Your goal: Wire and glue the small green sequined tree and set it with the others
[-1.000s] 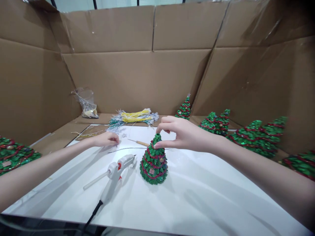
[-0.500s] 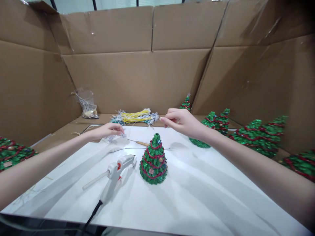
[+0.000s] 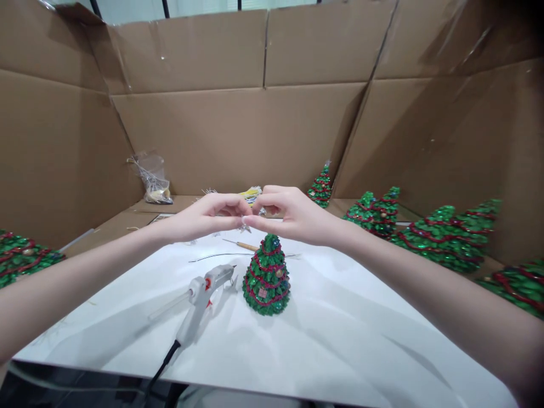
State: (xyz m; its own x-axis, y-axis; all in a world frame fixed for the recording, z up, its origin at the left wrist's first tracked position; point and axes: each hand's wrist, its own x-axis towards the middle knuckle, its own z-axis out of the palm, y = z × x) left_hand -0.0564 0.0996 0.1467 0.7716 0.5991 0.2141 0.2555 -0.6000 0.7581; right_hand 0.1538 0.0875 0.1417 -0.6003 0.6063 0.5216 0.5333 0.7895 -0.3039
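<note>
Left hand (image 3: 204,218) and right hand (image 3: 293,215) meet fingertip to fingertip above the worktop (image 3: 340,340), both grips pinched on a small silver star (image 3: 245,225). The star hangs just above the tip of the green sequinned tree (image 3: 267,277), apart from it. A glue gun (image 3: 199,300) lies just left of the tree.

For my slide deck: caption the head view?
Both hands pinch a tiny silver star above a green tree.
</note>
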